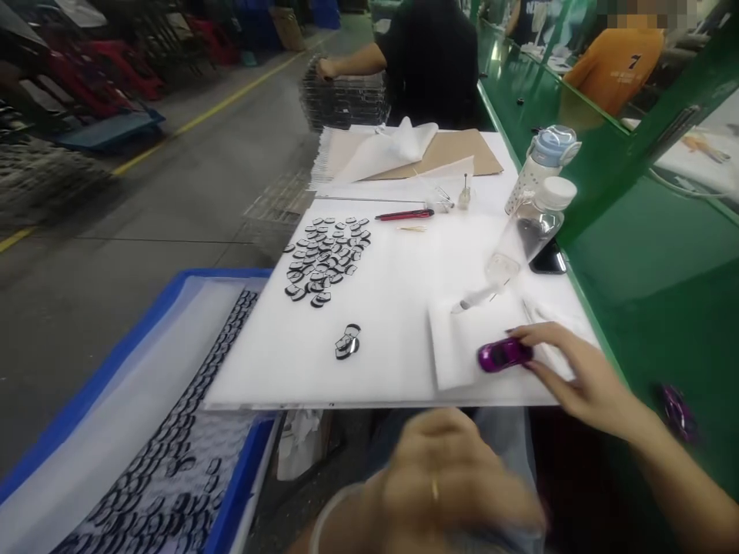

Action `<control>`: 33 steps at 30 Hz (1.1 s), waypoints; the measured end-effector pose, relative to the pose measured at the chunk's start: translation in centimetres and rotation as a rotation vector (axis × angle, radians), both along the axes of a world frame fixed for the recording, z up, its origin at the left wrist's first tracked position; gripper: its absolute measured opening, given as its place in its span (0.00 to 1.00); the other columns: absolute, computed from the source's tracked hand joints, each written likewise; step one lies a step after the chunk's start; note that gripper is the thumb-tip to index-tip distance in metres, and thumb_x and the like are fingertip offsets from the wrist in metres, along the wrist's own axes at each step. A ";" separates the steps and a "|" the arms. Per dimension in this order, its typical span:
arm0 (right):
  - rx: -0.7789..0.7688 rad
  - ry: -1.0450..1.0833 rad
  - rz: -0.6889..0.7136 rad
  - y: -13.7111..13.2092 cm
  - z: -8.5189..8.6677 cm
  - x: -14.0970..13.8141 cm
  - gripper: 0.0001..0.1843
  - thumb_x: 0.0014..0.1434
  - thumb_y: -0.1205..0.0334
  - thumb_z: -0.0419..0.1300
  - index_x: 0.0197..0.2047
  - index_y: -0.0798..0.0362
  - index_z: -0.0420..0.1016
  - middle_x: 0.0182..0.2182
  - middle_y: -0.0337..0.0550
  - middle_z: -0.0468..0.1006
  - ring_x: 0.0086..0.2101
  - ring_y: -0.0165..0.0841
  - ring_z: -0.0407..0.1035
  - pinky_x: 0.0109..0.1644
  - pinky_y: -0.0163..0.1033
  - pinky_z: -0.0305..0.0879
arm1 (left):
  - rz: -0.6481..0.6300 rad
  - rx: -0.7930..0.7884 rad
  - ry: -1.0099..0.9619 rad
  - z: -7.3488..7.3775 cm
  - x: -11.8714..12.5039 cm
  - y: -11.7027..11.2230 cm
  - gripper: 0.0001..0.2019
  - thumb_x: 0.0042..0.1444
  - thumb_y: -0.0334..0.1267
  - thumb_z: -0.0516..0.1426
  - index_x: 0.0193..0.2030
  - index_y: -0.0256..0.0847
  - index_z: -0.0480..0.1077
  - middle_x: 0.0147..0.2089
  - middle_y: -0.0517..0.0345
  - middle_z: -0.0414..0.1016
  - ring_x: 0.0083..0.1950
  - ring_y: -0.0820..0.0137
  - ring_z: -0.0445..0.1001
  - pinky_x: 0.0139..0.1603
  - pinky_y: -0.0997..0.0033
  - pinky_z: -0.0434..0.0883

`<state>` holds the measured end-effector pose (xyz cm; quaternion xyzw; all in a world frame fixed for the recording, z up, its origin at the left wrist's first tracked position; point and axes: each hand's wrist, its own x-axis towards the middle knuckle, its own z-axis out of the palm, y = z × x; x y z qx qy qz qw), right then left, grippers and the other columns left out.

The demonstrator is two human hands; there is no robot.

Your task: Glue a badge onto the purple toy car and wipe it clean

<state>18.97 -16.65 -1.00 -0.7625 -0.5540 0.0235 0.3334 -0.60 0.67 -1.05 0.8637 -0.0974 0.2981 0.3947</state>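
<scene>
My right hand (577, 377) pinches the rear end of a purple toy car (504, 355) between thumb and fingers. Beneath the car lies a small white foam sheet (453, 358) at the table's near right. My left hand (447, 473), blurred by motion, is in front of the table's near edge with its fingers curled; whatever it may hold is hidden. Several small black-and-clear curved pieces (348, 342) form a little cluster on the white tabletop (392, 308). Farther back lies a larger spread of similar pieces (329, 258).
A blue tray (236, 477) with rows of dark pieces stands left. A red pen (404, 215), clear bottle (531, 223), patterned bottle (540, 161) and phone (548, 259) lie or stand farther back. Another purple car (677, 412) is on the green surface (652, 308). A person in black (433, 61) is ahead.
</scene>
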 end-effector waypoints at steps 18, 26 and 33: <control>0.138 0.596 0.163 8.0 1.4 1.7 0.12 0.70 0.52 0.53 0.43 0.48 0.74 0.52 0.46 0.77 0.62 0.44 0.62 0.64 0.52 0.63 | 0.046 0.244 0.239 -2.5 4.0 1.0 0.25 0.53 0.33 0.66 0.58 0.38 0.69 0.62 0.46 0.72 0.55 0.58 0.73 0.56 0.55 0.78; 0.270 0.647 0.034 5.1 -0.8 0.6 0.09 0.68 0.56 0.57 0.46 0.48 0.76 0.53 0.49 0.76 0.56 0.43 0.69 0.59 0.54 0.67 | 0.158 -0.075 0.090 -3.0 6.2 0.7 0.23 0.41 0.33 0.68 0.47 0.41 0.72 0.46 0.52 0.80 0.48 0.59 0.80 0.52 0.58 0.79; 0.539 1.272 0.300 5.1 3.6 -1.6 0.35 0.54 0.24 0.51 0.22 0.49 0.59 0.17 0.35 0.50 0.20 0.31 0.49 0.26 0.40 0.55 | 0.306 -0.159 -0.017 -3.7 6.9 -0.6 0.22 0.38 0.34 0.66 0.44 0.41 0.73 0.42 0.53 0.82 0.45 0.57 0.81 0.47 0.56 0.80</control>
